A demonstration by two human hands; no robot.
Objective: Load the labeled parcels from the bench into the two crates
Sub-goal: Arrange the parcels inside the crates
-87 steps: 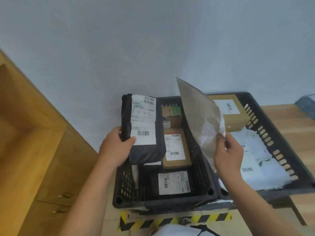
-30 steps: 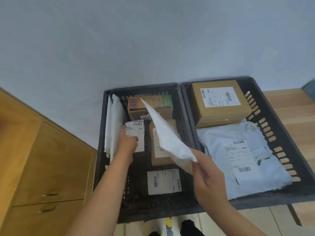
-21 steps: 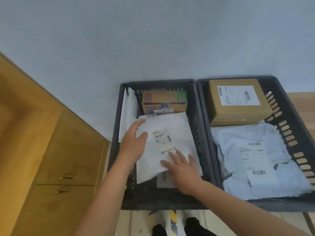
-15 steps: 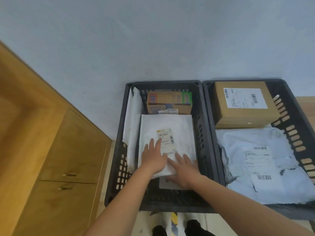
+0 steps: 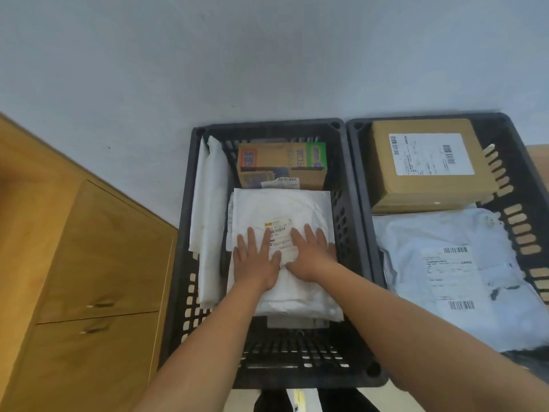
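Two black slotted crates stand side by side against the wall. In the left crate [image 5: 181,295] a white labeled mailer [image 5: 282,208] lies flat on top of other parcels. My left hand [image 5: 255,260] and my right hand [image 5: 310,254] press flat on it, fingers straight, on either side of its label. A white envelope [image 5: 209,221] stands along the crate's left wall, and a printed cardboard box [image 5: 282,165] sits at the far end. The right crate [image 5: 361,179] holds a brown labeled box [image 5: 427,165] and a pale blue labeled mailer [image 5: 451,275].
A wooden cabinet [image 5: 89,278] with two drawer handles stands just left of the left crate. A grey wall [image 5: 267,55] rises behind both crates. A strip of wooden surface [image 5: 539,162] shows beyond the right crate.
The black parcel went into the left crate, then the white mailer was laid flat over the parcels. Both hands moved onto it and now press it down side by side.
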